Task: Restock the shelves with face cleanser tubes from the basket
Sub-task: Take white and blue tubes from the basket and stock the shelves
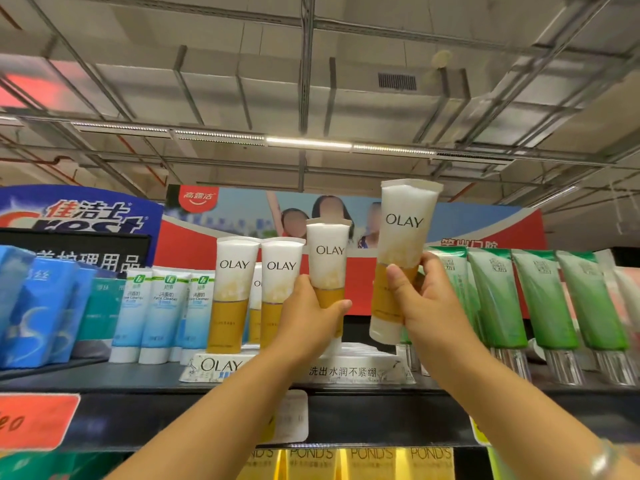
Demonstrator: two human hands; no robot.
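My left fingers (341, 304) curl round the amber lower half of one white-and-amber plastic Olay cleanser tube (328, 258), and my right hand (424, 299) grips a second such tube (403, 226) the same way, held higher. From the head view, both tubes hang above the white cardboard Olay display tray (221, 367) on the top shelf (363, 388); two matching tubes already stand at the tray's left end. I judge the left hand's tube should go down first, cap end into the tray just right of those two, logo facing out, upright. The right tube then takes the tray's right end, clear of the green tubes (540, 299) beyond it. The basket is out of view.
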